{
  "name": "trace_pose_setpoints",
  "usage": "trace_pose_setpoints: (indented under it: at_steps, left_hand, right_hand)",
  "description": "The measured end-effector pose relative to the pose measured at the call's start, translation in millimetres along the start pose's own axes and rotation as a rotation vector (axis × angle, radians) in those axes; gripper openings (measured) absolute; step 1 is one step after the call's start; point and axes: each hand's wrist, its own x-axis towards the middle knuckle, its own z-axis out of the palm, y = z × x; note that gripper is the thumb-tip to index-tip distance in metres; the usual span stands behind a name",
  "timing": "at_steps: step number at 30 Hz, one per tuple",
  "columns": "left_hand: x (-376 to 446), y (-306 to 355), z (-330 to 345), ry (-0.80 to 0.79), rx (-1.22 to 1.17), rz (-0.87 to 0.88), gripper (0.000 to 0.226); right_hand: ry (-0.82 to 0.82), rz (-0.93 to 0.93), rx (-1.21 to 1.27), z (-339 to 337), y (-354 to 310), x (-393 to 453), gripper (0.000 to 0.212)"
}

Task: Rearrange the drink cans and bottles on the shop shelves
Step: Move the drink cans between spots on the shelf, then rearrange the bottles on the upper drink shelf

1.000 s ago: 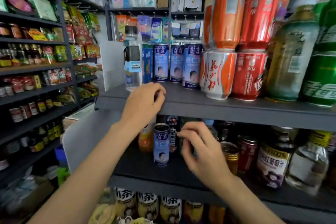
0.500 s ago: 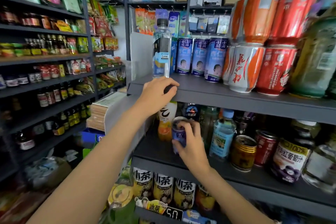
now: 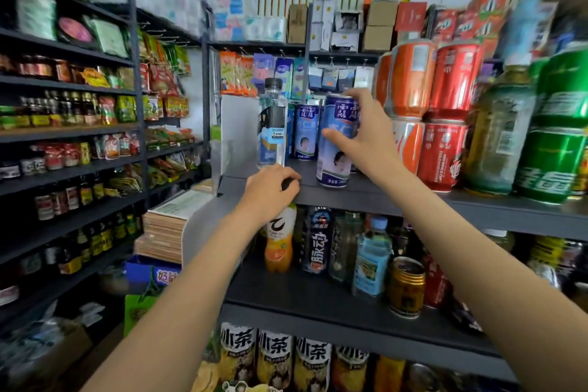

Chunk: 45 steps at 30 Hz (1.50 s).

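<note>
Two bare forearms rise from the bottom of the frame. At centre, the left hand [image 3: 270,189] curls its fingers over the front edge of the upper shelf [image 3: 366,192], gripping it. Right of centre, the right hand [image 3: 366,137] clamps around the blue can [image 3: 337,143], whose base is at the upper shelf's surface. Half a second ago this can stood on the middle shelf [image 3: 302,296]; it now joins the matching blue cans [image 3: 306,130] just behind, so placement looks nearly done. Below, yellow tea bottles [image 3: 273,356] read "小茶"; a dark bottle [image 3: 319,242] reads "脉动". The blue can's lettering is blurred.
</note>
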Motion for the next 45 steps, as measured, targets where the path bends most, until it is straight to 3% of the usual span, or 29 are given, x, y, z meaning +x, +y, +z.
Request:
trace_pose_setpoints:
  at_steps: [4, 7, 13, 18, 21, 27, 30, 34, 38, 41, 45]
  left_hand:
    - [7, 3, -4, -0.001, -0.045, -0.07, 0.021]
    - [13, 3, 0, 0.025, 0.065, -0.109, 0.024]
    - [22, -1, 17, 0.331, 0.26, -0.137, 0.044]
    - [26, -1, 20, 0.336, 0.197, -0.208, 0.057]
    - [26, 0, 18, 0.346, 0.186, -0.204, 0.061]
    - [26, -3, 13, 0.375, 0.038, -0.165, 0.059]
    - [39, -6, 1, 0.388, -0.237, -0.202, 0.06]
    - [66, -12, -13, 0.133, -0.692, -0.368, 0.065]
    - [76, -20, -4, 0.182, -0.594, -0.385, 0.067]
    - [66, -3, 5, 0.288, -0.424, -0.241, 0.089]
    - [45, 59, 22, 0.41, -0.274, 0.045, 0.085]
  right_hand:
    - [-0.135, 0.091, -0.133, 28, 21, 21, 0.07]
    - [-0.237, 0.061, -0.367, 39, 33, 28, 0.08]
    - [-0.317, -0.084, -0.802, 55, 56, 34, 0.074]
    - [-0.332, -0.185, -0.842, 53, 73, 31, 0.071]
    - [-0.379, -0.133, -0.937, 54, 79, 32, 0.072]
    - [-0.509, -0.041, -1.005, 59, 73, 33, 0.053]
    - [-0.526, -0.028, -0.912, 55, 68, 30, 0.047]
    - [-0.315, -0.08, -0.696, 39, 63, 16, 0.045]
    - [-0.193, -0.117, -0.487, 11, 57, -6, 0.033]
    - [-0.14, -0.072, -0.214, -17, 50, -15, 0.025]
    - [-0.177, 0.093, 0.21, -61, 47, -27, 0.04]
